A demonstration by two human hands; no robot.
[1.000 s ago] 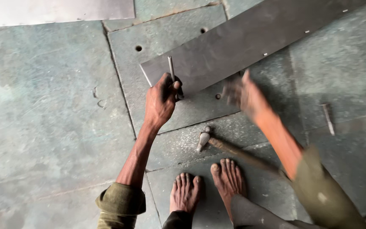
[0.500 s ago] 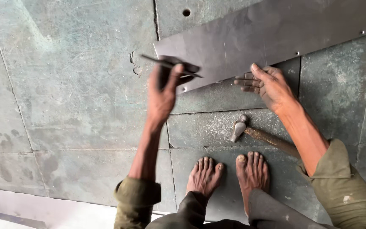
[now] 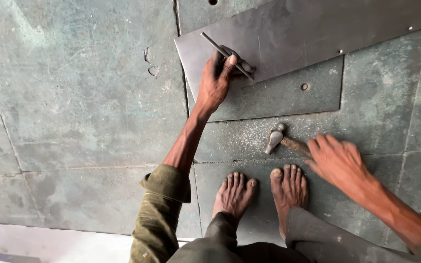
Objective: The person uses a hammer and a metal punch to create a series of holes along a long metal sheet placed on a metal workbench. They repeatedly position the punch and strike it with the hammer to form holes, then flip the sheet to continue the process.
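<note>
Head view: the left hand sits at about twelve o'clock from the bare feet, its grip closed around a thin metal rod pressed against the corner of a grey metal sheet. The right hand, at about two o'clock from the feet, rests with fingers loosely curled over the handle of a hammer, which lies on the stone floor, head pointing toward ten o'clock.

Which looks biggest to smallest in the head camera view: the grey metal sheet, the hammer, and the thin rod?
1. Grey metal sheet, by far the largest.
2 and 3. Thin rod in the left hand and hammer under the right hand: unsure, since the hand hides most of the handle.
</note>
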